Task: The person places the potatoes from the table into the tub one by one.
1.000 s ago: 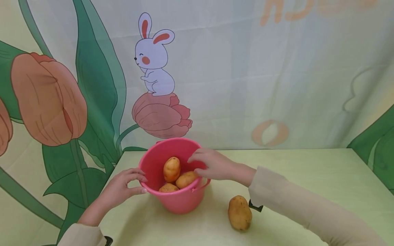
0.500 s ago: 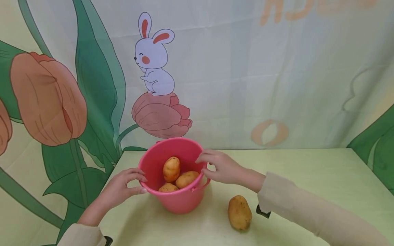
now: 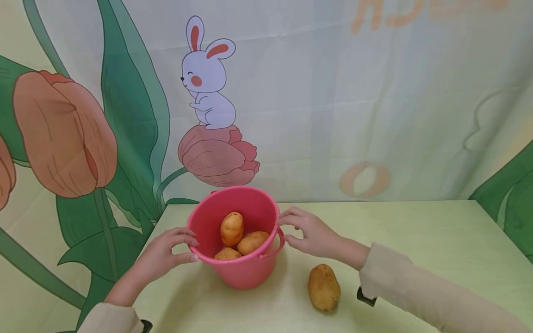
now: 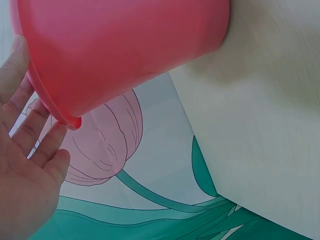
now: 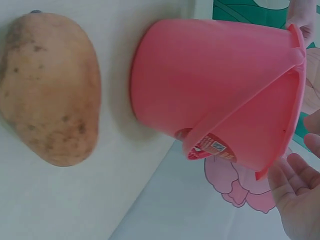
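A pink bucket (image 3: 245, 273) stands on the table in the head view, its mouth facing me. Three potatoes lie inside: one upright potato (image 3: 232, 229) at the back, another potato (image 3: 253, 242) to the right, and a third potato (image 3: 226, 254) partly hidden by the front rim. My left hand (image 3: 164, 254) holds the bucket's left rim, thumb outside and fingertips over the edge. At the right rim is my right hand (image 3: 311, 233), fingers loosely bent, fingertips right at the edge, nothing in its grasp. A fourth, larger-looking potato (image 5: 52, 90) lies on the table right of the bucket.
The bucket's pink handle (image 3: 275, 249) hangs down on its right side, below my right hand. Behind the pale table (image 3: 416, 259) hangs a cloth backdrop (image 3: 300, 115) printed with a rabbit and tulips. Both sleeves are beige.
My right hand has moved out of the bucket's mouth, rightward to the outside of its rim. The left hand, bucket and potatoes have stayed in place.
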Demonstrator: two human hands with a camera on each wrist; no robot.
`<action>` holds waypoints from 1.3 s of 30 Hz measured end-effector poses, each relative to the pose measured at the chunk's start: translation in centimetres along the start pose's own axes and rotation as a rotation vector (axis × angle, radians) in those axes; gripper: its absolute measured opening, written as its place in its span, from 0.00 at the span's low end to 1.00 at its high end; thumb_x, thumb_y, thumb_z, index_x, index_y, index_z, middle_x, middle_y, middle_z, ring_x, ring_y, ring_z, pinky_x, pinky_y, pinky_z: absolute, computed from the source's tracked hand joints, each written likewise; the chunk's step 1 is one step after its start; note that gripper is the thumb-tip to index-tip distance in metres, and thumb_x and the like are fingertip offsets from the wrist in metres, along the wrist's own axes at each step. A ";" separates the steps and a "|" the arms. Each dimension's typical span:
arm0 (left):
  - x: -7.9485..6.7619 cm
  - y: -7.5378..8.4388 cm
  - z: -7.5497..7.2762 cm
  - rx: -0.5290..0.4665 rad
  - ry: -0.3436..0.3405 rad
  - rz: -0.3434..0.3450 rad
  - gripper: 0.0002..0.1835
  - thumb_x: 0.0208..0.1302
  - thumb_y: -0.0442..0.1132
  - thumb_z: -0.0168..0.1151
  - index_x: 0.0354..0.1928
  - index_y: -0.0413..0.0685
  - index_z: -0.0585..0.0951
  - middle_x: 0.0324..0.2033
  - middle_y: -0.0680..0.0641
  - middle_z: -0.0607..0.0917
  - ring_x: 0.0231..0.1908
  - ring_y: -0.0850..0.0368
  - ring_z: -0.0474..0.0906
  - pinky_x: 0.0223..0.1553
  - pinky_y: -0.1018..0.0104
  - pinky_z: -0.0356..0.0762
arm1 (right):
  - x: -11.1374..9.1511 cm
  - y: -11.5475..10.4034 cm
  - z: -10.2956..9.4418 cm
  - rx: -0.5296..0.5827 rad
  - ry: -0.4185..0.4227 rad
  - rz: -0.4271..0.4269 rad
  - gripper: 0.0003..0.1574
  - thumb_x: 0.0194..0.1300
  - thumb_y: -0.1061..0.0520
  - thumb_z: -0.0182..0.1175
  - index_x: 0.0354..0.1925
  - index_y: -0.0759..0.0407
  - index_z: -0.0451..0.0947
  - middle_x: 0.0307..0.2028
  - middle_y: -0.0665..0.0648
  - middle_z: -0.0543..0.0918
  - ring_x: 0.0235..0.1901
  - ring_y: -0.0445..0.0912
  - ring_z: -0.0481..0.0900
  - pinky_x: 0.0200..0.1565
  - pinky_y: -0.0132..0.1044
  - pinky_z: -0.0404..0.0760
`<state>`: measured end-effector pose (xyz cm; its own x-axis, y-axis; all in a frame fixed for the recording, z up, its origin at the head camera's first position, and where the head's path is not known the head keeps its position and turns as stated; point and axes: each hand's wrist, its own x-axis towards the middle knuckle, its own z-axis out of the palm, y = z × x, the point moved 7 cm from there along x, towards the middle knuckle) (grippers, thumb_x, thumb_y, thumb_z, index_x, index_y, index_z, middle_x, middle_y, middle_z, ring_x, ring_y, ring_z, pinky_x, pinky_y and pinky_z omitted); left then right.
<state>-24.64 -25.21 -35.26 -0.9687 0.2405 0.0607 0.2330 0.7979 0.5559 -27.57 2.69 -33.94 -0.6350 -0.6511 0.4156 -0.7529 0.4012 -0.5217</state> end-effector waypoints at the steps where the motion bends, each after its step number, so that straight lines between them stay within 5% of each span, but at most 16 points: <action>1: 0.0 0.0 0.0 -0.001 0.000 -0.001 0.19 0.45 0.49 0.67 0.38 0.48 0.81 0.47 0.45 0.76 0.52 0.44 0.67 0.39 0.58 0.79 | -0.1 0.1 0.0 0.002 0.000 0.000 0.18 0.53 0.62 0.60 0.45 0.54 0.76 0.45 0.52 0.77 0.46 0.43 0.73 0.42 0.32 0.79; 25: 0.0 -0.1 0.1 0.002 0.004 0.018 0.17 0.45 0.50 0.67 0.37 0.52 0.81 0.47 0.45 0.76 0.52 0.45 0.68 0.39 0.58 0.79 | -3.5 3.5 2.0 -0.037 -0.104 0.135 0.20 0.54 0.60 0.59 0.48 0.58 0.73 0.49 0.56 0.73 0.50 0.50 0.71 0.48 0.43 0.76; 39: 0.0 -0.1 0.1 0.002 0.009 0.017 0.17 0.45 0.49 0.67 0.38 0.52 0.81 0.47 0.46 0.76 0.52 0.45 0.67 0.38 0.58 0.79 | -6.2 6.0 4.0 -0.002 -0.254 0.254 0.23 0.54 0.59 0.59 0.50 0.57 0.71 0.54 0.61 0.69 0.54 0.56 0.67 0.53 0.52 0.70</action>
<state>-24.64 -25.30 -35.38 -0.9654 0.2488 0.0778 0.2494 0.7948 0.5533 -27.47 6.56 -42.70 -0.7388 -0.6697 0.0747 -0.5771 0.5716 -0.5833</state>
